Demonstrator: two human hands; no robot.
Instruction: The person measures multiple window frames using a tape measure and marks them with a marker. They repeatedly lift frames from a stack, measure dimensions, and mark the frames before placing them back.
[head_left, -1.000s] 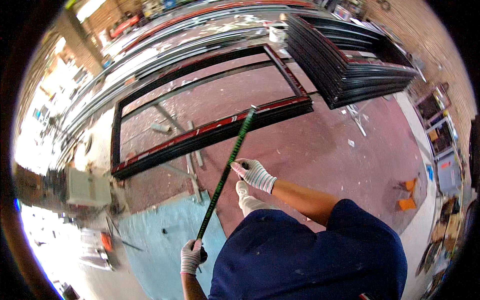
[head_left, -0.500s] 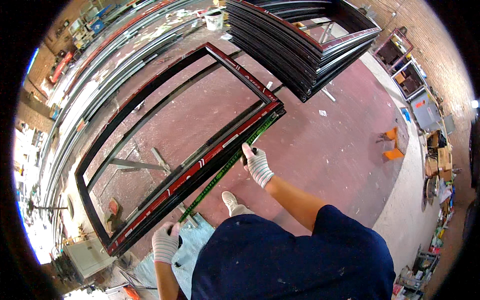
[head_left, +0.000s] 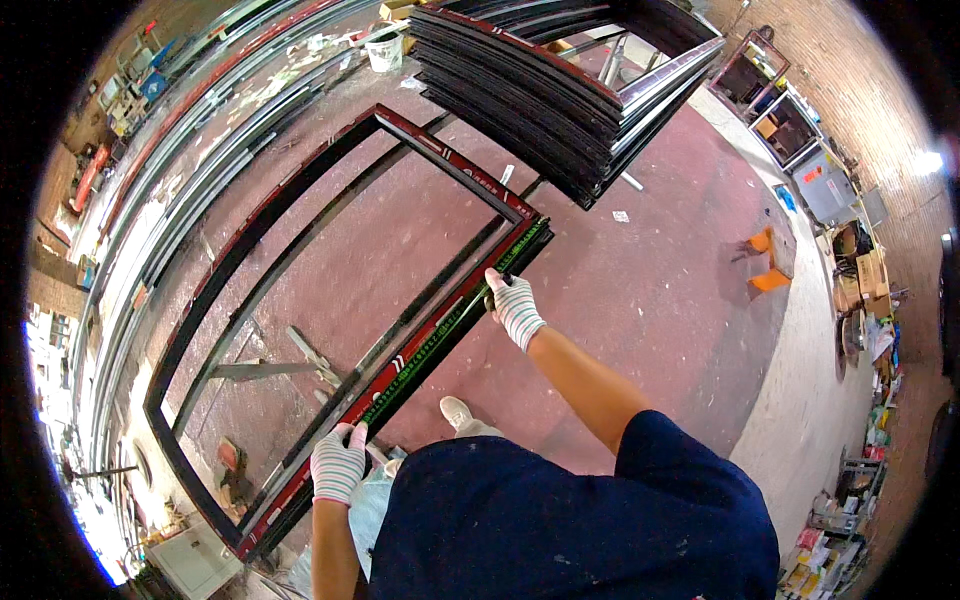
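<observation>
Even daylight, blown-out glare at the left rim, sharp centre, fisheye-bent edges, black corners.

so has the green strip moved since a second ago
Yes. The green strip, held by the left hand and right hand, was angled up off the dark window frame; it now lies along the frame's near rail.

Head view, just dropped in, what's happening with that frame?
A person in striped work gloves is bent over a big dark red frame lying flat on the reddish floor. Both hands hold a long green strip laid along the frame's near edge: the left hand near its lower end, the right hand close to the frame's corner. A stack of similar frames sits beyond.
</observation>
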